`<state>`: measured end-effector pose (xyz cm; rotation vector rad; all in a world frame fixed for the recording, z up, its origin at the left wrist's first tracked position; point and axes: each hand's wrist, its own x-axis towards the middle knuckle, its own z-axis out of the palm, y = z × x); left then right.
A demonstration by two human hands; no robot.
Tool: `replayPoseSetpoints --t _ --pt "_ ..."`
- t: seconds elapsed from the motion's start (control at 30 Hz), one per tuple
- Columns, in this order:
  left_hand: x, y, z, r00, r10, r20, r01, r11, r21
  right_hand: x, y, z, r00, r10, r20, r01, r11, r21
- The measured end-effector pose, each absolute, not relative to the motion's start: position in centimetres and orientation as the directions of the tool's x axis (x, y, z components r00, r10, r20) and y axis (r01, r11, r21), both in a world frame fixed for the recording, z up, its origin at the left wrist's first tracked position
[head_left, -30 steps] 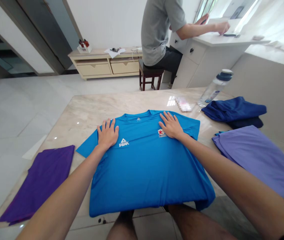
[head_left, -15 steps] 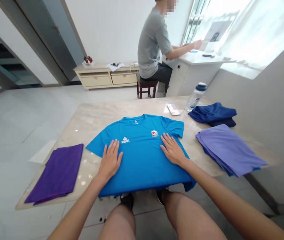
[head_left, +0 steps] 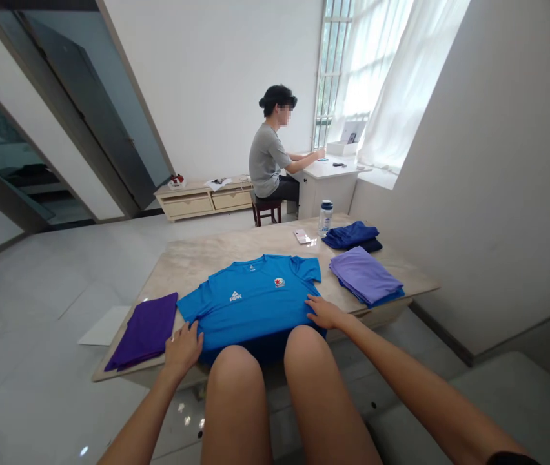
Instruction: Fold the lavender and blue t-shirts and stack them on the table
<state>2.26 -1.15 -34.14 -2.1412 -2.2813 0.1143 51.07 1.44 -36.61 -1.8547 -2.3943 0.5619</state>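
Observation:
A blue short-sleeved T-shirt (head_left: pixel 250 303) lies face up on the marble-topped table (head_left: pixel 197 258), with a white PEAK logo and a red-star badge on its chest. Its lower part hangs out of sight behind my knees (head_left: pixel 255 381). My left hand (head_left: pixel 183 347) rests with spread fingers at the shirt's lower left edge. My right hand (head_left: pixel 324 312) lies flat on the shirt's lower right side, holding nothing.
Folded purple cloth (head_left: pixel 144 332) lies left of the shirt. Lavender (head_left: pixel 365 278) and navy (head_left: pixel 351 236) garments lie to the right, near a water bottle (head_left: pixel 325 218) and a phone (head_left: pixel 302 236). Beyond, a seated person (head_left: pixel 268 161) works at a white desk (head_left: pixel 326 187).
My view has tilted up and drawn back, so the shirt looks smaller and more of the room shows. Both hands have moved toward me, and my knees now cover the shirt's lower part.

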Motion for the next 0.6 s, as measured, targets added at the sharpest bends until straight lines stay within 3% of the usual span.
replayPoseSetpoints --t 0.17,0.43,0.6 --pt "0.6 -1.2 -32.1 -0.146 0.989 -0.018 0.987 0.145 -0.065 53.7 3.0 -33.5 -0.113 0.985 -0.128 0.938 0.064 -0.341" --pt "3.3 4.2 -35.9 0.164 0.987 0.000 0.967 -0.160 0.197 54.9 7.8 -35.7 0.125 0.986 -0.109 0.952 -0.150 -0.268" --pt "2.2 9.5 -38.4 0.017 0.999 0.030 0.967 -0.024 0.253 55.8 12.8 -38.5 0.399 0.915 -0.063 0.870 -0.400 -0.288"
